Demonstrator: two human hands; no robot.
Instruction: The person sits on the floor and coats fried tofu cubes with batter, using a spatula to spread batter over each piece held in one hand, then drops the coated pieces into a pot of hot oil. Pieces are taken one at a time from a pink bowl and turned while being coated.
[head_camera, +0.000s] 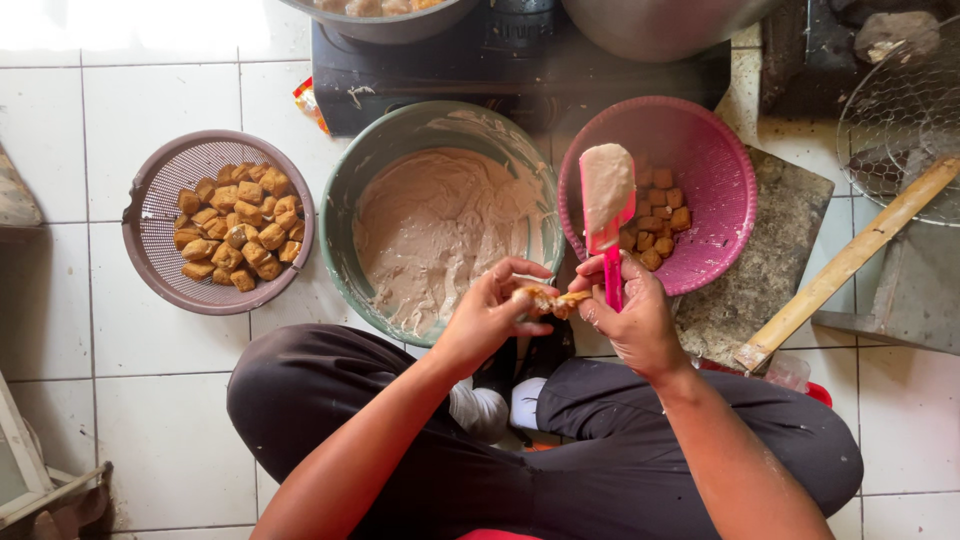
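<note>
I sit cross-legged on a white tiled floor. My left hand and my right hand together pinch a golden fried tofu piece between them. My right hand also grips the pink handle of a spatula, whose blade points up and is coated with pale batter. Just beyond my hands stands a green bowl of greyish-white batter. Right of it a pink colander holds several tofu pieces.
A mauve colander full of fried tofu sits at the left. A black stove with two metal pans stands at the far edge. A wire skimmer with a wooden handle and a stone slab lie at the right.
</note>
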